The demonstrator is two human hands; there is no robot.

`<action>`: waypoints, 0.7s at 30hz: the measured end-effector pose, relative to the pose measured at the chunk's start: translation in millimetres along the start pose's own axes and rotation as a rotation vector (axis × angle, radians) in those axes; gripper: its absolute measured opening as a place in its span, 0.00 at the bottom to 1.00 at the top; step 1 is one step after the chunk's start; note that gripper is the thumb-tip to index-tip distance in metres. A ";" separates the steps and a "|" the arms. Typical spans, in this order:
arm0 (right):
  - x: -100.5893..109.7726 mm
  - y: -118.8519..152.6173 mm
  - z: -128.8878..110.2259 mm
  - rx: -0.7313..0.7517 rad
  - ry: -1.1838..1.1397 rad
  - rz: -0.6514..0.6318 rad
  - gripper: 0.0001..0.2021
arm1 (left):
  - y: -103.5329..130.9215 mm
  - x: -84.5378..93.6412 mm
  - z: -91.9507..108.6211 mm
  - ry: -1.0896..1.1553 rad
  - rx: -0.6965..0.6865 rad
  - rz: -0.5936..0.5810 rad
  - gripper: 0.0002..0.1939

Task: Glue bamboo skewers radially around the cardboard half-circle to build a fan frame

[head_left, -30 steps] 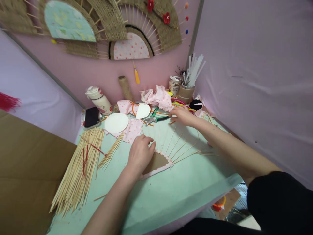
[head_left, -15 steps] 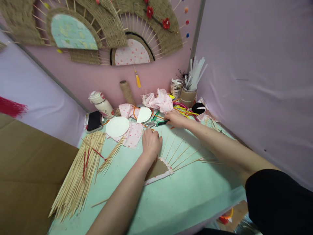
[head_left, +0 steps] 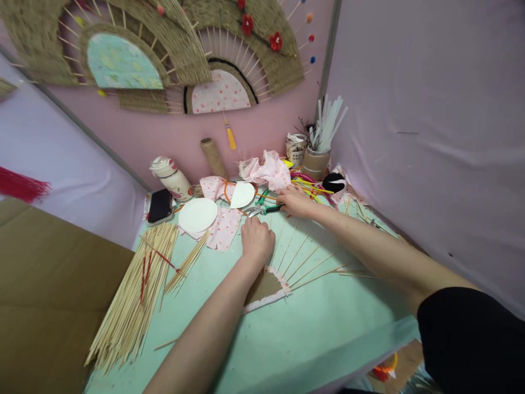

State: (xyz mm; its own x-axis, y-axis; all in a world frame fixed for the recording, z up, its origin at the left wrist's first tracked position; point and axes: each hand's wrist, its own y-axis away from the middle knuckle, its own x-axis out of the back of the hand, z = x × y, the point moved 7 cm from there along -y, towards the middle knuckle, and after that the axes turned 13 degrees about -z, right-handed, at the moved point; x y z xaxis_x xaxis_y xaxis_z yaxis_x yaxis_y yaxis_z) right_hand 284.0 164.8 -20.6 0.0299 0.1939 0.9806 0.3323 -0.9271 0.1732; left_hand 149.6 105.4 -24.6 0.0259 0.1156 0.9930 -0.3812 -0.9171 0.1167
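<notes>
One pale green tabletop [head_left: 311, 339]: spread below a pink far wall [head_left: 254, 128], with most supplies crowded along its far edge.
Woven fans [head_left: 283, 71]: hung across the far wall, one bearing red flowers [head_left: 276, 41].
Bamboo stick pile [head_left: 127, 306]: loosely heaped at the left of the tabletop.
Fan frame [head_left: 267, 287]: flat near the middle, a brown cardboard piece edged in pink-spotted cloth; thin sticks [head_left: 305, 258] radiate far and right, while the left forearm hides its left part.
Left hand [head_left: 258, 239]: over the frame's far left sticks, fingers bent and close together; I cannot tell whether they pinch a stick.
Right hand [head_left: 296, 202]: farther off and to the right, beside the pliers' handle end, fingers bunched; their grip cannot be made out.
Green-and-black pliers [head_left: 272, 208]: lying between both hands, beyond the frame.
White half-disc [head_left: 243, 195]: just left of the pliers, on the far side.
</notes>
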 end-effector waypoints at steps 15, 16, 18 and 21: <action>-2.8 15.8 23.3 0.065 0.078 0.010 0.09 | 2.2 2.9 -1.4 0.011 -0.002 -0.008 0.15; -2.4 16.8 23.8 0.067 0.080 0.009 0.09 | 2.3 3.0 -1.6 0.011 0.000 -0.007 0.15; -2.5 18.8 24.4 0.071 0.081 0.003 0.09 | 2.4 3.0 -2.0 0.012 0.004 -0.004 0.15; -4.2 21.0 24.6 0.077 0.082 -0.008 0.08 | 2.8 2.7 -2.5 0.015 0.003 0.002 0.14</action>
State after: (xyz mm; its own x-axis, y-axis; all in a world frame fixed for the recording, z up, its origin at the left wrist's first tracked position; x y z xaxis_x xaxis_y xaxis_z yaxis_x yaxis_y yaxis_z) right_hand 314.1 152.4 -23.4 -0.0489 0.1712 0.9840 0.4034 -0.8979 0.1763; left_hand 146.3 104.1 -21.7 0.0113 0.1193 0.9928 -0.3785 -0.9185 0.1147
